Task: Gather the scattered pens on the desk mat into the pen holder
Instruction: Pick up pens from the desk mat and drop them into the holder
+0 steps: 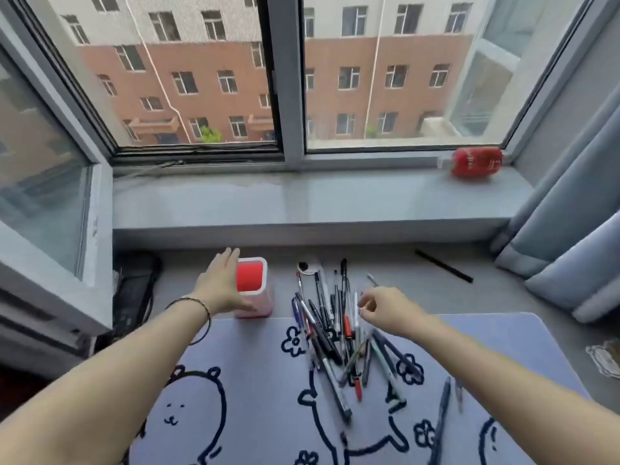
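Note:
A square pen holder (256,290), white-rimmed with a red inside, stands just beyond the far edge of the grey cartoon desk mat (255,380). My left hand (221,283) lies flat against its left side, fingers extended, thumb at its front base. A pile of several pens (335,333) sprawls across the mat's far middle and past its edge. My right hand (382,308) hovers over the right of the pile, fingers curled in a pinch; whether it holds a pen is unclear. Two more pens (444,411) lie apart near the mat's right side.
A lone black pen (443,266) lies on the desk at the far right. A red bottle (474,161) lies on the windowsill. Blue curtains (570,236) hang at the right. Dark cables and a bag (134,297) sit left of the holder.

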Demonstrator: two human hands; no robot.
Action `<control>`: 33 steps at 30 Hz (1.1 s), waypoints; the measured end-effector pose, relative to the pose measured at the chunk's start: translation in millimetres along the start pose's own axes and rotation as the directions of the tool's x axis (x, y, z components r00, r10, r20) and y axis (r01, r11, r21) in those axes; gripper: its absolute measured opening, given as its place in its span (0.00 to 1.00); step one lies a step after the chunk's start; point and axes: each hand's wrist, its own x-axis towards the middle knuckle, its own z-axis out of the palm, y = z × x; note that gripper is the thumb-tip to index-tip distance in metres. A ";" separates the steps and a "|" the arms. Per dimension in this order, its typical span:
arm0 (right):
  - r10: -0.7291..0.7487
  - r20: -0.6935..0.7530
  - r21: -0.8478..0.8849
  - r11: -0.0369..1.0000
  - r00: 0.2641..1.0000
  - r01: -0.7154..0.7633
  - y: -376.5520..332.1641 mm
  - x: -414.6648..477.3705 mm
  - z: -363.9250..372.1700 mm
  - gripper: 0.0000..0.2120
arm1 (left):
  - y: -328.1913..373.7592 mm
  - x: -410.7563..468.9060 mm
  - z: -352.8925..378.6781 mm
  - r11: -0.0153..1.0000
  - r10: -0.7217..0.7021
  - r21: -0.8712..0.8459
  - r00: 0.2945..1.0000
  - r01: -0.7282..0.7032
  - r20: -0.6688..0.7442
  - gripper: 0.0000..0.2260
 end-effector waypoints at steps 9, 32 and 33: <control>-0.011 -0.017 -0.048 0.999 1.000 0.010 -27.4 27.9 70.1 0.12 | -3.8 -6.3 6.2 0.925 -0.017 -0.373 0.976 -0.067 -0.218 0.43; -0.206 -0.169 0.317 0.914 0.964 0.251 -74.2 30.2 -11.5 0.11 | 20.4 -143.2 41.4 0.819 -0.236 -0.571 0.937 0.048 -0.259 0.45; -0.269 -0.077 0.283 0.918 0.960 0.280 -77.7 10.5 -31.7 0.11 | 24.5 -142.5 41.8 0.837 -0.202 -0.547 0.942 0.024 -0.267 0.46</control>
